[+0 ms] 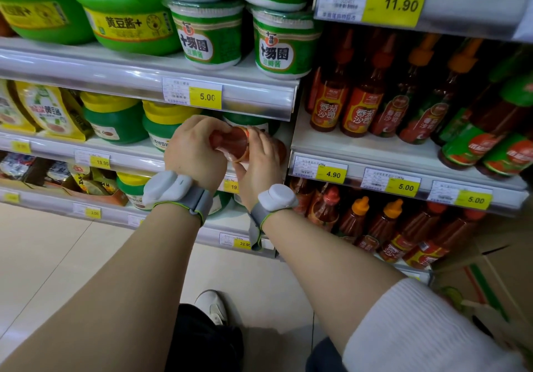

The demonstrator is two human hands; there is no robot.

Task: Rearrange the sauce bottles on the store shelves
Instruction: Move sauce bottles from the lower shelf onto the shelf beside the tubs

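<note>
A red sauce bottle (235, 142) lies tilted between both hands, in front of the middle shelf of the left bay. My left hand (193, 148) wraps its left end; my right hand (259, 163) grips its right side and underside. Much of the bottle is hidden by my fingers. Behind it stand green sauce jars with yellow lids (164, 124). In the right bay, red ketchup bottles (357, 103) stand in rows on a shelf (346, 146), with more red bottles (383, 227) on the shelf below.
Green and white paste tubs (209, 38) are stacked on the upper left shelf. Yellow sauce pouches (49, 109) sit at mid left. Price tags (331, 174) line the shelf edges. A cardboard box (490, 270) stands at lower right. My shoe (213, 305) rests on the tiled floor.
</note>
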